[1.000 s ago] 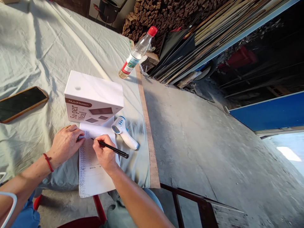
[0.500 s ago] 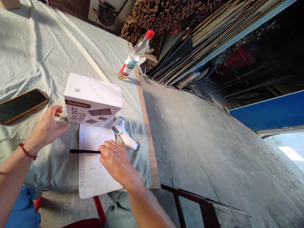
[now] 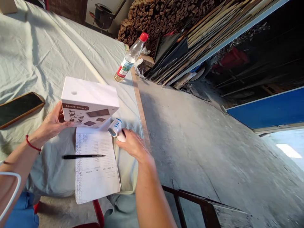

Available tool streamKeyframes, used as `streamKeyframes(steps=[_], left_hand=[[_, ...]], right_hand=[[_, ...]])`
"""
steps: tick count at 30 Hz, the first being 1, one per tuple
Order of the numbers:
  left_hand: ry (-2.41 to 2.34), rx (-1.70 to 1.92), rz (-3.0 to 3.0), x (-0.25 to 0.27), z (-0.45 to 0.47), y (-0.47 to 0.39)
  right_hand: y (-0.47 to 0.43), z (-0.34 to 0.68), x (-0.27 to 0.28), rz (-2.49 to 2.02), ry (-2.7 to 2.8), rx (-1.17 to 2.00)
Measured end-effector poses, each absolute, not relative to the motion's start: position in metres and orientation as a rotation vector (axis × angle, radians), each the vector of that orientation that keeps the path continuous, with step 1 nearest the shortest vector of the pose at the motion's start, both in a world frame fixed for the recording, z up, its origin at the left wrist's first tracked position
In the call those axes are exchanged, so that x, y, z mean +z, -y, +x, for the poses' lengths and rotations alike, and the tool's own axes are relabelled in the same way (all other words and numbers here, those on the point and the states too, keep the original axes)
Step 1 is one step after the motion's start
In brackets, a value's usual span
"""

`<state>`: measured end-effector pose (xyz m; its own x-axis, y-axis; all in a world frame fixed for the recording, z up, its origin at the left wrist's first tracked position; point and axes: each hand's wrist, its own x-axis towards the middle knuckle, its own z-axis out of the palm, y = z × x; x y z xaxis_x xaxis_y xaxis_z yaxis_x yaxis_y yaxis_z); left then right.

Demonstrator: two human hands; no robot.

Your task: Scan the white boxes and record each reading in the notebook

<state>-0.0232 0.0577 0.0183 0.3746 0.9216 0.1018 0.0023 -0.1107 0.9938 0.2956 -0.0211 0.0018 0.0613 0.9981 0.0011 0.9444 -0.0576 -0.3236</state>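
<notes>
Sensibly, right hand (image 3: 133, 144) grips a probably light, stiff thermometer (image 3: 115, 127) by its handle (image 3: 122, 136); leftward, left hand (image 3: 52, 123) grasps a box (image 3: 91, 95).

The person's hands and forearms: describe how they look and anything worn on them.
The left hand and right hand are without gloves, and no sleeve shows on the left forearm or right forearm. A thin red bracelet circles the left wrist; none shows on the right wrist.
</notes>
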Motion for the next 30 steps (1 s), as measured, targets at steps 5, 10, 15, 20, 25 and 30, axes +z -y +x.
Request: streamKeyframes(steps=[5,10,15,20,25,30], left_hand=[[-1.079,1.085,1.374,0.021,-0.016,-0.043],[-1.145,1.077,1.314,0.022,-0.017,-0.040],[-1.141,1.022,1.409,0.028,-0.020,-0.039],[-1.097,1.026,1.413,0.027,-0.022,-0.038],[-1.096,1.030,1.484,0.020,-0.025,-0.039],[-1.049,1.023,1.444,0.018,-0.024,-0.040]], right_hand=[[0.020,0.294,0.022,-1.878,1.554,0.661],[0.024,0.258,0.041,-1.327,1.218,1.108],[0.026,0.205,0.036,-1.195,1.134,1.377],[0.028,0.185,0.031,-1.127,1.053,1.482],[0.027,0.179,0.030,-1.170,1.009,1.458],[0.027,0.175,0.031,-1.180,0.925,1.467]])
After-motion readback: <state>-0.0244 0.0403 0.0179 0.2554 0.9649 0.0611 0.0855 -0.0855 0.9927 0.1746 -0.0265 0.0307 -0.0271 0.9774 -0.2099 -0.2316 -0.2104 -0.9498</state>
